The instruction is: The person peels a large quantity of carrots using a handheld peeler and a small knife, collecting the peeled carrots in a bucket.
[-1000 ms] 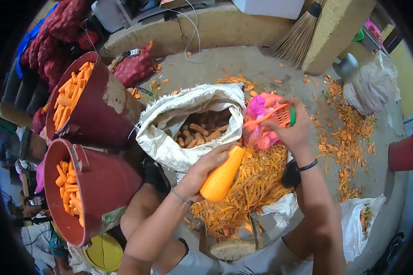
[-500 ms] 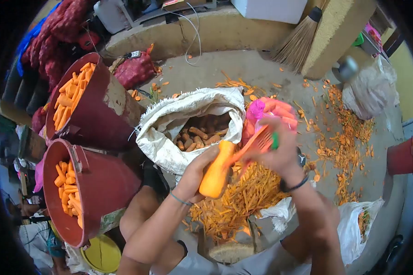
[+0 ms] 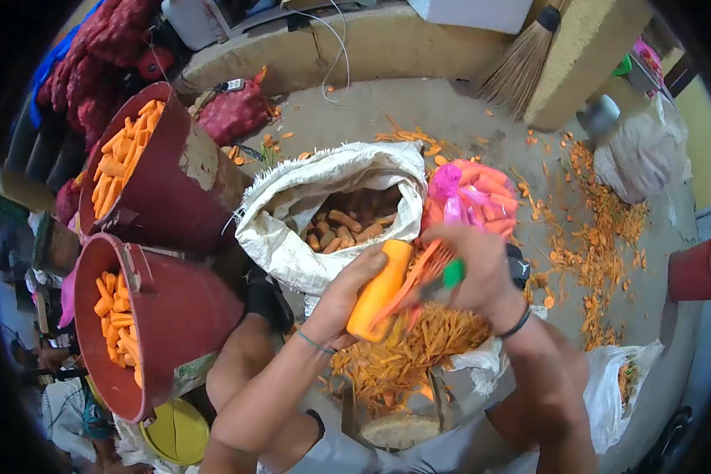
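My left hand point(image 3: 338, 304) is wrapped round a thick, peeled orange carrot point(image 3: 381, 292), held tilted over the peelings. My right hand point(image 3: 478, 265) grips a peeler point(image 3: 419, 280) with an orange-red body and a green part, its far end against the carrot's right side. Motion blurs the peeler somewhat. Just beyond both hands, an open white sack point(image 3: 284, 253) holds brownish unpeeled carrots point(image 3: 344, 229). A pink bag of carrots point(image 3: 482, 197) lies behind my right hand. Below the hands is a heap of orange peelings point(image 3: 419, 355).
Two red tubs point(image 3: 189, 316) of peeled carrots stand at the left, near a yellow lid point(image 3: 175, 430). Scraps point(image 3: 592, 245) litter the floor at the right, with a small red bucket point(image 3: 691, 270), a white bag point(image 3: 620, 387) and a broom point(image 3: 521, 67).
My right hand and the peeler have moved down, bringing the peeler along the carrot's right side. The carrot is slightly more upright in my left hand. The view has shifted a little.
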`<state>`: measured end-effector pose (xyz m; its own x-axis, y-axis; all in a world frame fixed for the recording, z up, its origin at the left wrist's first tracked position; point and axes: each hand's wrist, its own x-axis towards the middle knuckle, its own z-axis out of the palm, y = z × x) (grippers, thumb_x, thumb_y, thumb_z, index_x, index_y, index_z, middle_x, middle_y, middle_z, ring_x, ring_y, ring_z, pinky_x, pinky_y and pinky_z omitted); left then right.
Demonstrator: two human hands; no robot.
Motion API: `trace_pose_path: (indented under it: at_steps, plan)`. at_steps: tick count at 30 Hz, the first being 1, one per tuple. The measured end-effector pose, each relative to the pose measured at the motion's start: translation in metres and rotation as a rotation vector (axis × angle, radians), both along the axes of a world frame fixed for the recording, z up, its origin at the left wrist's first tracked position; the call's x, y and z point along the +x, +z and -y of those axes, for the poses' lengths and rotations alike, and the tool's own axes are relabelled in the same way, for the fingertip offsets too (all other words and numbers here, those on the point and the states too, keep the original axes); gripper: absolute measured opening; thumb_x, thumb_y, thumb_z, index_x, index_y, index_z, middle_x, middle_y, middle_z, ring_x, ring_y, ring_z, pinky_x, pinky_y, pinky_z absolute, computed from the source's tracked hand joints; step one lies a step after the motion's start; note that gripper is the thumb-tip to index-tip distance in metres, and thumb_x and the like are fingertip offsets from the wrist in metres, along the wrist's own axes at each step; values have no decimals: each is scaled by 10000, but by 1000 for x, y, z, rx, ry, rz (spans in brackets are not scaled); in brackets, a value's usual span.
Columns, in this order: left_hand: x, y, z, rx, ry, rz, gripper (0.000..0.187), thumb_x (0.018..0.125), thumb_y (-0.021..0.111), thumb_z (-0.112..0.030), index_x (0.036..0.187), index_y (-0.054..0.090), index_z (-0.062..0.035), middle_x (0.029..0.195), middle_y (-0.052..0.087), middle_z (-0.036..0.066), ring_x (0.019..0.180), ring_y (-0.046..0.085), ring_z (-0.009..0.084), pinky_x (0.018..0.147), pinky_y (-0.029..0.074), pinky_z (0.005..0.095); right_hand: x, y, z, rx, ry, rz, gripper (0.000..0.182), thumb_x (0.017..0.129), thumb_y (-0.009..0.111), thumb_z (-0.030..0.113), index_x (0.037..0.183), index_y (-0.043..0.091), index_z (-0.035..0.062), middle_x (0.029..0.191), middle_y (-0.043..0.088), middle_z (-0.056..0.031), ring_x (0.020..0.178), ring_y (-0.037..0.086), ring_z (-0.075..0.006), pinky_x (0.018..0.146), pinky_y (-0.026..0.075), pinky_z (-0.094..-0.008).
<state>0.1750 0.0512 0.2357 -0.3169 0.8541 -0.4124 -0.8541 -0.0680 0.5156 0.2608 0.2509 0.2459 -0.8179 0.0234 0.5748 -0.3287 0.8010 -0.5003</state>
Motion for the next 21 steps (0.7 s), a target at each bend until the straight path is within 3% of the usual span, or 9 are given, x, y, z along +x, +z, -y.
trace_pose_path:
  at_steps: [4, 6, 9, 12, 15, 18, 21]
  plan:
    - [4, -7, 2, -30, -77, -199, 526, 985, 545, -396, 1387, 439, -74, 1135, 625, 99, 876, 677, 196, 705, 597, 353, -7, -1, -48, -179, -317, -15, 660, 586, 922, 434, 1050, 643, 58, 894, 691, -119, 793, 703, -271, 700, 558, -327]
    - [1, -10, 3, -20, -3, -68, 481, 989, 546, -370, 1360, 456, -76, 1115, 620, 79, 881, 667, 169, 695, 587, 329, -6, 3, -43, -298, -334, -26, 665, 585, 923, 436, 1052, 643, 55, 892, 693, -125, 796, 705, -274, 699, 558, -330]
    - [1, -5, -7, -57, 111, -10, 462, 996, 536, -366, 1350, 455, -81, 1097, 612, 82, 881, 663, 174, 686, 584, 331, 5, 5, 2, -53, 10, 32, 686, 581, 933, 417, 1075, 627, 54, 907, 695, -109, 784, 697, -235, 710, 555, -327]
    - [8, -9, -7, -30, 87, -17, 468, 994, 542, -365, 1349, 459, -72, 1098, 612, 86, 877, 659, 175, 682, 586, 324, 7, -7, -16, 25, -120, 43, 685, 596, 926, 419, 1088, 618, 57, 926, 698, -95, 810, 698, -238, 735, 550, -337]
    - [4, -16, 1, -9, -97, -120, 484, 1000, 534, -355, 1402, 434, -104, 1146, 610, 104, 880, 652, 208, 731, 588, 352, -4, -5, -55, -193, -419, 10, 686, 612, 902, 465, 1091, 624, 61, 905, 697, -101, 806, 704, -277, 741, 548, -345]
    - [1, -12, -5, -54, 66, -53, 459, 1000, 535, -371, 1350, 475, -79, 1087, 610, 81, 845, 649, 157, 681, 576, 302, 3, -1, -32, -193, -308, 2, 660, 617, 900, 461, 1076, 633, 68, 924, 693, -105, 814, 699, -273, 728, 545, -342]
    - [-1, -21, -8, -91, 108, -100, 432, 1006, 525, -372, 1316, 500, -72, 1050, 606, 51, 820, 642, 128, 655, 562, 269, 8, 3, 3, -4, 10, 44, 633, 620, 907, 432, 1066, 629, 80, 942, 695, -90, 809, 695, -230, 712, 542, -335]
